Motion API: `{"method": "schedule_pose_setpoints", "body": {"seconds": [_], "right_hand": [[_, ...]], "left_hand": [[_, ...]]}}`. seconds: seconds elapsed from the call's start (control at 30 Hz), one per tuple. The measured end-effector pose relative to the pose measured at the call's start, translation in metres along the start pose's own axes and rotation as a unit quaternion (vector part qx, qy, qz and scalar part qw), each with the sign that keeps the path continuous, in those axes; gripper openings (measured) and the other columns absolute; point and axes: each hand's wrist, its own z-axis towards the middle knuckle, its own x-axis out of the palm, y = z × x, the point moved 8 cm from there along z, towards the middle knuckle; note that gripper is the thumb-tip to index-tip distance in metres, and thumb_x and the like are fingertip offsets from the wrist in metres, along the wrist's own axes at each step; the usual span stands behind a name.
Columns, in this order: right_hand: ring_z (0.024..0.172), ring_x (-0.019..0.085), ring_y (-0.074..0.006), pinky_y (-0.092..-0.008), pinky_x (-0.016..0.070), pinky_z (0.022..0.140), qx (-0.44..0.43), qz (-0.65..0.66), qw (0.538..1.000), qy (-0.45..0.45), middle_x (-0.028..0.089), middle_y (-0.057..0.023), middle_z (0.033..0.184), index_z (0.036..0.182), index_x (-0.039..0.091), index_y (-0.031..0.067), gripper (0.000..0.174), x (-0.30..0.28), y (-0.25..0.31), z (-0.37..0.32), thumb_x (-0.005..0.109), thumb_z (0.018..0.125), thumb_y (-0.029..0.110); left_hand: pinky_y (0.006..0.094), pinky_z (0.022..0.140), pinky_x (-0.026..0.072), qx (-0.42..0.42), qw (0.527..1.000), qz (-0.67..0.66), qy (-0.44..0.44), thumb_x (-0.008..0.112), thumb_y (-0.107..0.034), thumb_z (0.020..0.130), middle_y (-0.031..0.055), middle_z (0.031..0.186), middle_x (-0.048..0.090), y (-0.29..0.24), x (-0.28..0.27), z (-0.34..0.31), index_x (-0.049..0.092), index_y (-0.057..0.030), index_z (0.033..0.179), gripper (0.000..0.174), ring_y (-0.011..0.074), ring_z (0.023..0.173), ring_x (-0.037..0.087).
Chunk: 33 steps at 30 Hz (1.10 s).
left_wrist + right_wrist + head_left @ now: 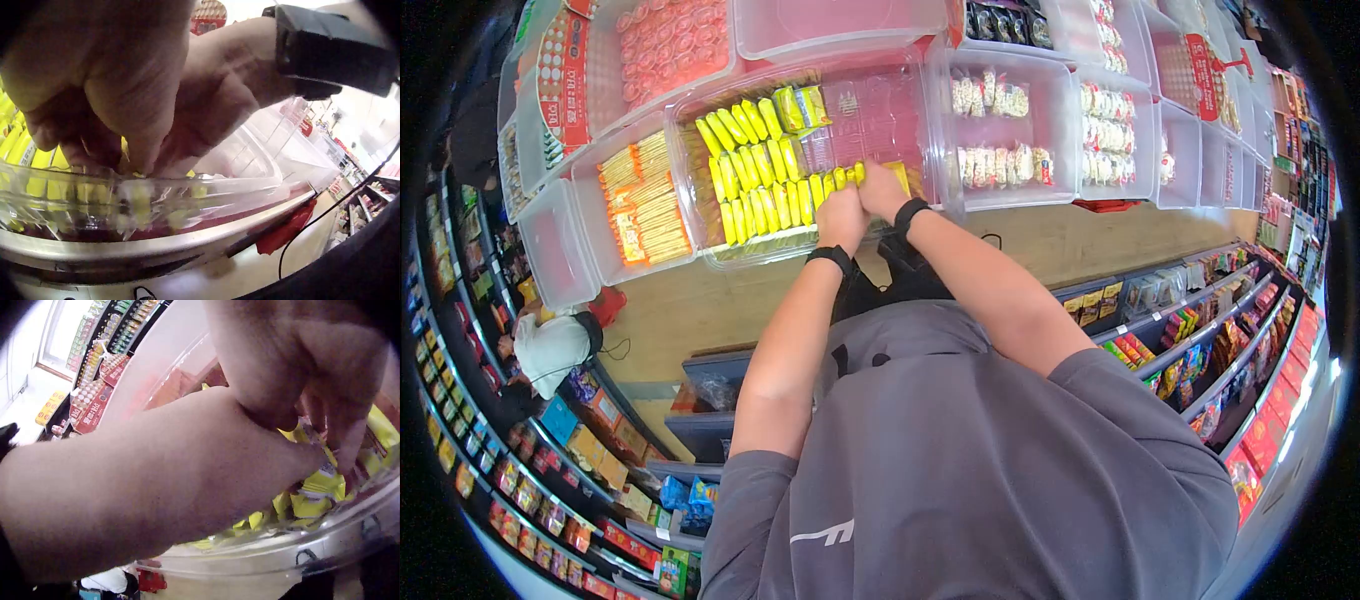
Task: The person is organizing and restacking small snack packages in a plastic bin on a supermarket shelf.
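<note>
Both hands are close together inside a clear plastic bin (935, 160), over the front row of yellow snack packets (762, 212). With curled fingers my left hand (843, 215) grips a yellow packet at the right end of that row. Beside it, my right hand (884, 190) pinches a yellow packet (315, 487) between thumb and fingers, fingertips down near the bin's front wall. In the left wrist view the left hand (106, 69) hides most of what its fingertips hold. The packets stand on edge in three rows, with a few lying flatter at the back.
A bin of orange-wrapped sticks (645, 200) stands to the left, and bins of white-wrapped snacks (1000, 165) to the right. Pink-red packs (675, 45) fill a bin behind. Snack shelves (1200, 340) line the aisle. Another person (550, 350) is at the lower left.
</note>
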Motion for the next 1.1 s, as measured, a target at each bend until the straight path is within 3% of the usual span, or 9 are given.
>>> {"method": "schedule_pose_setpoints", "body": {"seconds": [0.07, 0.17, 0.27, 0.47, 0.67, 0.77, 1.1], "right_hand": [[0.093, 0.069, -0.0444, -0.0524, 0.0533, 0.082, 0.024, 0.02, 0.999, 0.008, 0.07, -0.0293, 0.096, 0.117, 0.061, -0.0014, 0.035, 0.008, -0.005, -0.003, 0.063, 0.087, 0.016], [0.096, 0.068, -0.0439, -0.0515, 0.053, 0.083, -0.05, 0.048, 0.997, -0.016, 0.069, -0.0302, 0.097, 0.116, 0.06, -0.0012, 0.032, 0.003, 0.0, -0.006, 0.062, 0.087, 0.012], [0.097, 0.068, -0.0439, -0.0509, 0.0527, 0.084, -0.031, 0.025, 0.999, 0.004, 0.069, -0.0296, 0.099, 0.118, 0.058, -0.0008, 0.034, 0.008, -0.008, -0.004, 0.062, 0.087, 0.011], [0.094, 0.068, -0.0441, -0.0516, 0.0527, 0.081, -0.011, -0.032, 0.999, -0.004, 0.069, -0.029, 0.096, 0.119, 0.055, -0.0003, 0.037, 0.013, -0.013, 0.004, 0.065, 0.085, 0.011], [0.091, 0.069, -0.0456, -0.0526, 0.0546, 0.081, -0.024, -0.049, 0.998, 0.008, 0.069, -0.0309, 0.092, 0.108, 0.057, -0.0027, 0.026, 0.008, -0.009, 0.007, 0.06, 0.085, 0.008], [0.096, 0.067, -0.0453, -0.051, 0.0527, 0.083, -0.029, -0.03, 0.999, -0.002, 0.069, -0.0293, 0.097, 0.12, 0.054, 0.001, 0.043, 0.009, -0.013, 0.009, 0.068, 0.079, 0.004], [0.099, 0.066, -0.046, -0.0515, 0.0525, 0.085, -0.014, -0.026, 0.999, -0.027, 0.068, -0.0307, 0.1, 0.122, 0.052, 0.0, 0.044, 0.011, -0.015, 0.0, 0.066, 0.08, 0.004]], "left_hand": [[0.0505, 0.074, 0.0575, -0.004, 1.0, 0.011, 0.0, 0.069, -0.015, 0.082, 0.0233, 0.088, 0.072, 0.001, 0.004, 0.002, 0.068, -0.001, 0.097, 0.021, 0.0402, 0.085, 0.072], [0.0499, 0.076, 0.0577, -0.009, 1.0, 0.018, -0.005, 0.067, -0.012, 0.082, 0.0224, 0.09, 0.073, 0.001, 0.005, 0.003, 0.071, -0.0021, 0.092, 0.015, 0.0393, 0.087, 0.072], [0.0492, 0.076, 0.0579, -0.011, 1.0, 0.022, 0.004, 0.066, -0.011, 0.082, 0.0216, 0.09, 0.073, 0.005, 0.013, 0.001, 0.072, -0.003, 0.088, 0.012, 0.0385, 0.086, 0.072], [0.0489, 0.074, 0.0581, -0.026, 0.998, 0.039, 0.034, 0.066, -0.016, 0.083, 0.0212, 0.089, 0.073, 0.012, 0.022, 0.008, 0.074, -0.0045, 0.087, 0.015, 0.0379, 0.084, 0.072], [0.0499, 0.071, 0.0583, -0.031, 0.998, 0.047, 0.023, 0.071, -0.022, 0.08, 0.0224, 0.086, 0.073, 0.023, 0.022, 0.019, 0.073, -0.0031, 0.085, 0.019, 0.039, 0.083, 0.072], [0.0494, 0.071, 0.0587, -0.011, 0.998, 0.046, 0.03, 0.07, -0.021, 0.08, 0.0227, 0.086, 0.073, 0.02, 0.018, 0.025, 0.074, -0.0022, 0.085, 0.02, 0.0389, 0.083, 0.073], [0.0496, 0.072, 0.0587, 0.033, 0.996, 0.054, 0.057, 0.07, -0.021, 0.08, 0.0239, 0.088, 0.073, 0.016, 0.02, 0.027, 0.074, -0.0019, 0.085, 0.02, 0.0391, 0.084, 0.073]]}}
